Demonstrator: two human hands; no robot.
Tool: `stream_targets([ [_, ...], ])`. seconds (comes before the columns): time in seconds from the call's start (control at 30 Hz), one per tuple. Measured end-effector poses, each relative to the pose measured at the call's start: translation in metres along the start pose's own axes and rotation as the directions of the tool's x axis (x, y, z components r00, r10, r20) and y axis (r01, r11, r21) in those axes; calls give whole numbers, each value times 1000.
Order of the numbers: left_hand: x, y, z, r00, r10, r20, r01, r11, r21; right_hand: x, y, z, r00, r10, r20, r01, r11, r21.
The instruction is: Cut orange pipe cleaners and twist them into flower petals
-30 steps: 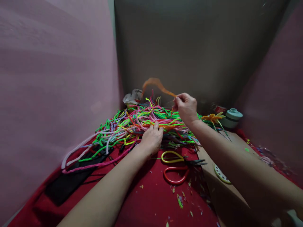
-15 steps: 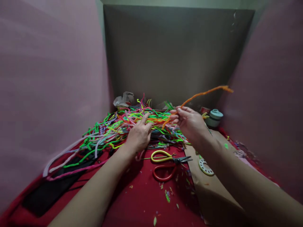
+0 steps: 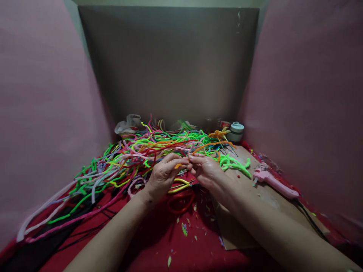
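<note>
Honestly, no readable text, brand or number anywhere here. Closest thing is a small red item [image 3: 225, 124] between two and three o'clock from the middle of the view, next to the lidded jar [image 3: 236, 132]; it has paler marks, but they're way too tiny to read. The pale squiggle [image 3: 239, 17] at one o'clock, on the dark back panel [image 3: 170, 64], doesn't read as letters.

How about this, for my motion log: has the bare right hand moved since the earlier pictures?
Yes: the right hand has come down toward the scissors with yellow and red loop handles.
</note>
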State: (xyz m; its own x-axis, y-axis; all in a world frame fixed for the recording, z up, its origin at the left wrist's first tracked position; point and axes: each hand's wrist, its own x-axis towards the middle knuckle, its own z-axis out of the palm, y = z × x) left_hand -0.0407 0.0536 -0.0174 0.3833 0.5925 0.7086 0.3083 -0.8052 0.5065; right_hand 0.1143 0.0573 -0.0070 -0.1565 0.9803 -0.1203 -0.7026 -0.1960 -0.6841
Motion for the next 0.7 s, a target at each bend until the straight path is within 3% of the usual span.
stream_targets([
  [0.1, 2, 13, 3, 972, -235, -16, 222, 938, -267, 9, -6, -11, 999, 11, -38, -8, 997, 71],
  [0.2, 4, 19, 5, 913, -402, 74, 379, 766, -519, 19, -18, -22, 996, -17, -93, 31, 988, 154],
  [0.33, 9, 17, 6, 888, -458, 45, 288, 476, -831, 20, -34, -24, 989, -31, -142, 64, 971, 232],
  [0.43, 12, 13, 3, 823, -567, 34, 261, 324, -910, 13, -41, -17, 989, -28, -144, 67, 959, 276],
  [0.53, 13, 11, 1, 802, -594, 56, 268, 275, -923, 10, -44, -14, 990, -38, -137, 79, 949, 304],
  [0.7, 11, 22, 5, 863, -499, 77, 279, 344, -897, 14, -51, -19, 984, -76, -162, 125, 939, 320],
])
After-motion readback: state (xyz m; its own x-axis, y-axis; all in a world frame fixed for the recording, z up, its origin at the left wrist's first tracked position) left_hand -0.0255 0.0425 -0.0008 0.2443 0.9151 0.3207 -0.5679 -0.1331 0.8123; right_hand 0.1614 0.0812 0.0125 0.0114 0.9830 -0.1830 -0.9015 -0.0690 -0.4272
